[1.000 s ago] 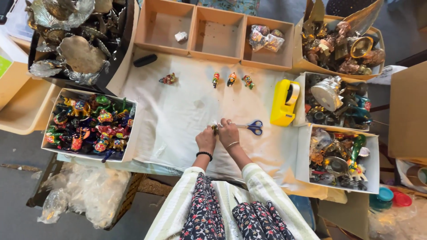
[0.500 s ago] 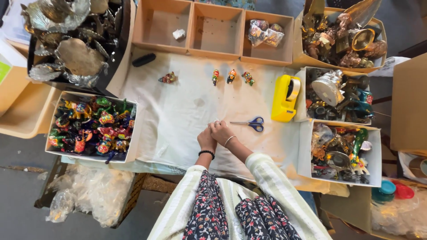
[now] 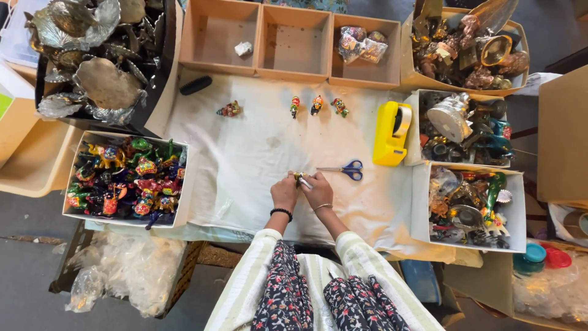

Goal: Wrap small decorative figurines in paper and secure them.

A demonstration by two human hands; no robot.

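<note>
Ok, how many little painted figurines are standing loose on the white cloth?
4: one figurine alone at the left, then three in a row. Both hands may hide another.

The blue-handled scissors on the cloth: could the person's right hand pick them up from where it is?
Probably yes. The scissors lie just beyond the right hand on bare cloth, but both hands hold a small figurine.

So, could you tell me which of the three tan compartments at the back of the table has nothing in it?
The middle compartment: its floor is bare. The left compartment holds a small white lump, and the right compartment holds clear-wrapped bundles.
</note>
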